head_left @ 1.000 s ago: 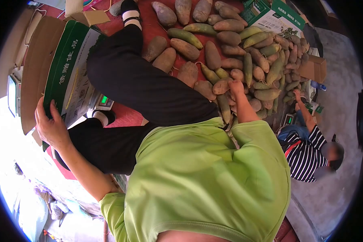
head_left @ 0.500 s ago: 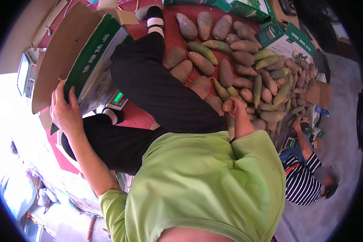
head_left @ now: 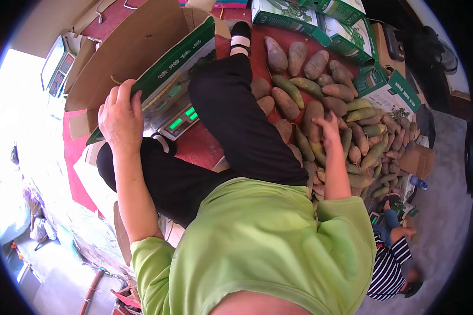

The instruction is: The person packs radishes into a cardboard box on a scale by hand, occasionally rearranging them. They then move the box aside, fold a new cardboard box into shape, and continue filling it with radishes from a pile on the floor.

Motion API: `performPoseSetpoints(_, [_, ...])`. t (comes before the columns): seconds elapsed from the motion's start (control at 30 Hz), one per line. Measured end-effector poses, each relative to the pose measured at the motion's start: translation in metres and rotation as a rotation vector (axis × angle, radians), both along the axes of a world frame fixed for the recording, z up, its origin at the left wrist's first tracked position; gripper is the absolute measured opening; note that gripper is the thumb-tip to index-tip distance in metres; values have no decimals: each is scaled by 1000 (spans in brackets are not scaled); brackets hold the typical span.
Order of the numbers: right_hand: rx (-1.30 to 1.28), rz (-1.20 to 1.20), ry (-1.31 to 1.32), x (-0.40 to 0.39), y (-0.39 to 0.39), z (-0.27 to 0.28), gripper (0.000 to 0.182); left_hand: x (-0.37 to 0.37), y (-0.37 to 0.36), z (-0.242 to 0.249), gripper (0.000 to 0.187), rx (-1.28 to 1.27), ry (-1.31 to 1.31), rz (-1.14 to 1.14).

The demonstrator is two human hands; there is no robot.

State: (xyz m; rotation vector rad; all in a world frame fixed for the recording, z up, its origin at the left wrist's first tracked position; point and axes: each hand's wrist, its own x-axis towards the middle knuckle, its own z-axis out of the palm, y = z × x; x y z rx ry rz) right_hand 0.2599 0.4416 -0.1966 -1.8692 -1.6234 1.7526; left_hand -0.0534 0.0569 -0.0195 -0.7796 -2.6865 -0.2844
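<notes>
My left hand (head_left: 122,118) grips the upper edge of a green and brown cardboard box (head_left: 165,68), thumb on the printed side. The box stands open on a digital scale (head_left: 181,125) with lit green digits. My right hand (head_left: 328,130) is over a pile of long, soil-covered radishes (head_left: 373,154), some green and some brownish. Its fingers are apart, close to a brown radish (head_left: 314,113) and a smaller one beside it. Whether the fingertips touch either is hard to tell.
Green printed boxes (head_left: 347,37) stand at the back, another open box (head_left: 389,86) behind the pile. Several radishes lie on the red mat (head_left: 257,58). My legs (head_left: 231,110) reach between box and pile. A person in a striped shirt (head_left: 386,273) crouches at lower right. Another scale (head_left: 58,65) stands far left.
My right hand has moved farther over the pile, and its fingers have spread. The view has shifted, so box and radishes appear farther right. My left hand stays on the box edge.
</notes>
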Motion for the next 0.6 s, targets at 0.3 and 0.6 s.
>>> performPoseSetpoints(0.3, [415,654,542,-203,-13,159,89,-1,-4,-3,21,5,30,-38])
performPoseSetpoints(0.6, [843,1277,874,-348,-134,232,77,-2,-3,-4,20,-16,35,-33])
